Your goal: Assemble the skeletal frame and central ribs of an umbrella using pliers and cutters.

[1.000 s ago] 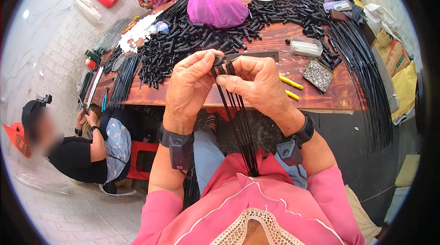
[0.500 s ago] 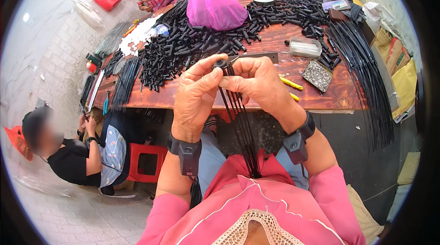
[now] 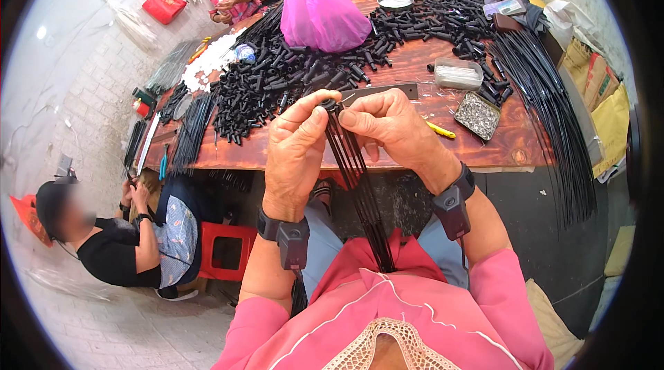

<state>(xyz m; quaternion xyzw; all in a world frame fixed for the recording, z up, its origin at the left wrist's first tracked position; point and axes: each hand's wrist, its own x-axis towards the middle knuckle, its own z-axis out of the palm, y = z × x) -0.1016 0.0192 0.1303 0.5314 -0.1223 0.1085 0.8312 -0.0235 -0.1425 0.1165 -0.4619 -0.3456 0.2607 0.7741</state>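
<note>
Upright in front of my chest stands a bundle of thin black umbrella ribs, their lower ends at my lap. They meet at a small round black hub. The thumb and fingers of my left hand are closed around that hub. Just to its right, my right hand has thumb and forefinger pinched by a thin wire that sticks out near the hub. Its other fingers curl beside the ribs.
Black plastic tubes lie heaped across the wooden table. A pink plastic bag, a tin of small metal parts, a clear box, a yellow-handled tool and long black ribs surround my hands. A co-worker sits left.
My right thumb has drawn back a little from the hub, and the thin wire now shows beside it. The ribs below have shifted closer to my left hand.
</note>
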